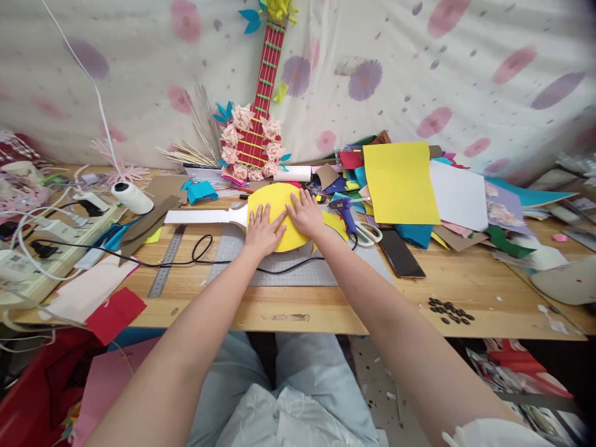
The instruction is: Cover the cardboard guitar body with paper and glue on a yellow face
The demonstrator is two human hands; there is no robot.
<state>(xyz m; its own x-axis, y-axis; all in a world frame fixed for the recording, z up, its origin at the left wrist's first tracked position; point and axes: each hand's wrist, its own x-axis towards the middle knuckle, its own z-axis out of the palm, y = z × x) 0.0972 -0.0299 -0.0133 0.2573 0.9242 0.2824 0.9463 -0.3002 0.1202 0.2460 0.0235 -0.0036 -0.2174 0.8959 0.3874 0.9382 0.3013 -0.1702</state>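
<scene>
A wooden tabletop (326,307) is messy with colored paper. Both hands lie flat, fingers spread, on a yellow round shape (274,214) in the middle: left hand (263,231), right hand (307,213). Scissors (367,233) sit just beside it.

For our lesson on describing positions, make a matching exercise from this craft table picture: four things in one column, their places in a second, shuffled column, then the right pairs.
Things:
1. yellow oval piece
2. metal ruler
3. black phone
4. spool of white thread

Places:
A. right of the scissors, screen dark
B. under both hands, left hand and right hand
C. on its side, at the table's left, near the power strip
D. flat on the wood, left of the grey cutting mat

Pairs: 1-B, 2-D, 3-A, 4-C
</scene>
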